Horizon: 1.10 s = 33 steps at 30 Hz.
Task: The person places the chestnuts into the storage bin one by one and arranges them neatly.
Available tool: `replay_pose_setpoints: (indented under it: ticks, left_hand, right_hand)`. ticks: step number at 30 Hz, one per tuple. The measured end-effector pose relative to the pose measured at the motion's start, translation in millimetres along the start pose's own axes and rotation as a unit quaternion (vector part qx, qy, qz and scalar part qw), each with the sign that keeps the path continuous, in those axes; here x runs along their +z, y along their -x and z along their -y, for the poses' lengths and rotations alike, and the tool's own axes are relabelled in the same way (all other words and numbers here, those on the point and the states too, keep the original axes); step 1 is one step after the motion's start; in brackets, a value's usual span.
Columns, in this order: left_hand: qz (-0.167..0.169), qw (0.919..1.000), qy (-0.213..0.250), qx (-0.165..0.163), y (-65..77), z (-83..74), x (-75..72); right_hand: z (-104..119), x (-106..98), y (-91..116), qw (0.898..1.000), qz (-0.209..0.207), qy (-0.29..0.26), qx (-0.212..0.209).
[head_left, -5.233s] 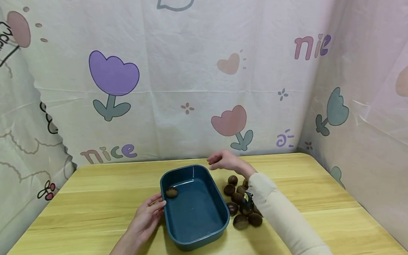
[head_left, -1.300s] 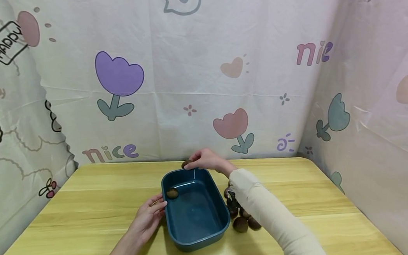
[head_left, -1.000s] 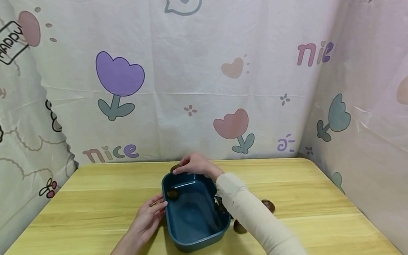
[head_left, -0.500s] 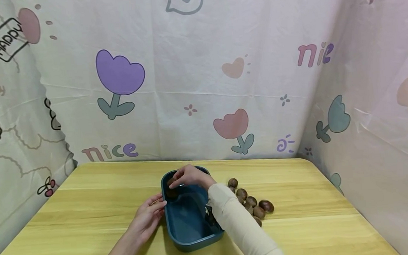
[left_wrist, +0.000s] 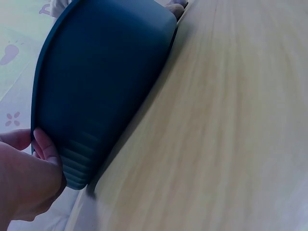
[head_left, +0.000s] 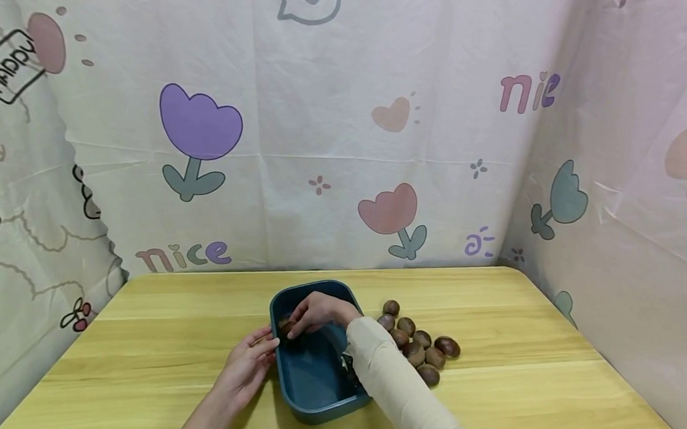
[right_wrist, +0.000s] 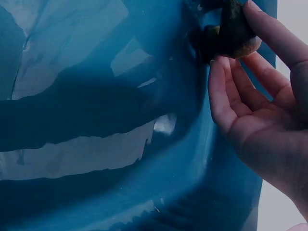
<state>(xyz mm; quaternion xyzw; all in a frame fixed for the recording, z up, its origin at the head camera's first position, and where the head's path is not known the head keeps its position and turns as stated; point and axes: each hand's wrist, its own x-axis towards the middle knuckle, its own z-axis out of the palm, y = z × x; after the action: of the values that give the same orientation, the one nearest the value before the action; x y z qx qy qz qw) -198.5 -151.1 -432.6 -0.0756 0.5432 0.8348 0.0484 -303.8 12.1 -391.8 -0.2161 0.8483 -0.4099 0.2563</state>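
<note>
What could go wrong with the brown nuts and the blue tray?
The right sleeve is close to the round nuts on the table, so it might bump them and they could roll. The nut pinched by the right hand might slip or knock the other nut in the tray.

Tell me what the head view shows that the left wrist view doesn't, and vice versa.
Only head: the right grip holding a nut inside the box, and the purple flower printed on the backdrop.
Only left wrist: ridges on the box's outer wall.
Both: the left grip on the box's rim, and the table.
</note>
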Motion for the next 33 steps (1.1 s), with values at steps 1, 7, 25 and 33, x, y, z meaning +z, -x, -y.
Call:
replay_pose_setpoints:
  ticks: [1,7,25,33]
  left_hand:
    - [0.000,1.0000,0.000,0.000,-0.2,0.2,0.0]
    - [0.002,1.0000,-0.002,-0.001,-0.7,0.8,-0.9]
    - [0.000,1.0000,-0.001,-0.001,-0.1,0.2,-0.3]
    - [0.005,1.0000,0.000,0.000,-0.9,0.8,0.6]
  right_hand:
    - [0,1,0,1.000,-0.003,0.000,0.000]
    - [-3,7,0,1.000,-0.024,-0.016,0.005]
    - [-11,20,2,0.996,-0.084,0.032,0.000]
    - [-9,21,2,0.994,-0.101,0.030,0.012]
